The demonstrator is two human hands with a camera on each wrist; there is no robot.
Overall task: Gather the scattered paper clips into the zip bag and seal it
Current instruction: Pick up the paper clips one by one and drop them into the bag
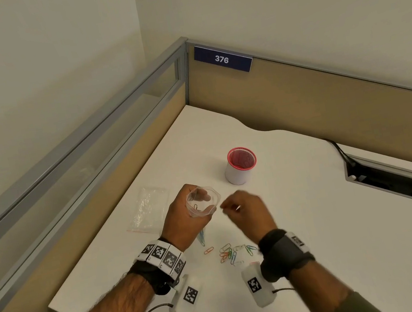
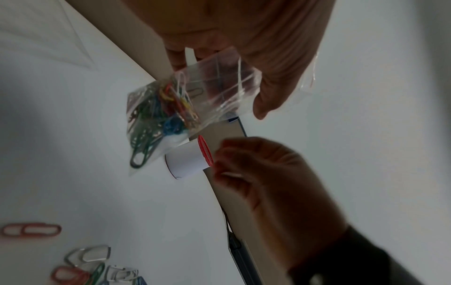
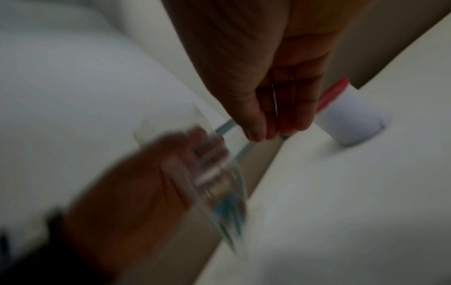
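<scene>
I am holding the zip bag point(image 1: 203, 202) up above the white table point(image 1: 319, 218) in my left hand point(image 1: 183, 219), and its fingers point(image 2: 266, 81) are curling round the upper part of the bag, keeping its mouth open in a rough ring facing up. In the left wrist view the bag is hanging down from that grip with a clump of coloured paper clips point(image 2: 158, 111) already sitting in its lower end: green, blue, red and yellow ones. My right hand point(image 1: 247, 211) is hovering just beside the open mouth of the bag, on its right. Its fingers point(image 3: 288, 108) are pressing together against the thumb, pinching a thin pale paper clip point(image 3: 275, 100) that shows as a fine line between them in the right wrist view; that view is blurred, so I cannot tell more about the clip.

More loose paper clips point(image 1: 229, 254) are lying in a small scatter on the table near me, between my two wrists, with a single red clip point(image 1: 208, 250) lying a little to the left of the rest. A second clear bag point(image 1: 149, 208) is lying flat on the table to the left of my left hand. A white cup with a red rim point(image 1: 240, 166) is standing upright farther back on the table, beyond both hands. A blue sign reading 376 point(image 1: 222, 59) is hanging on the partition in the corner.
</scene>
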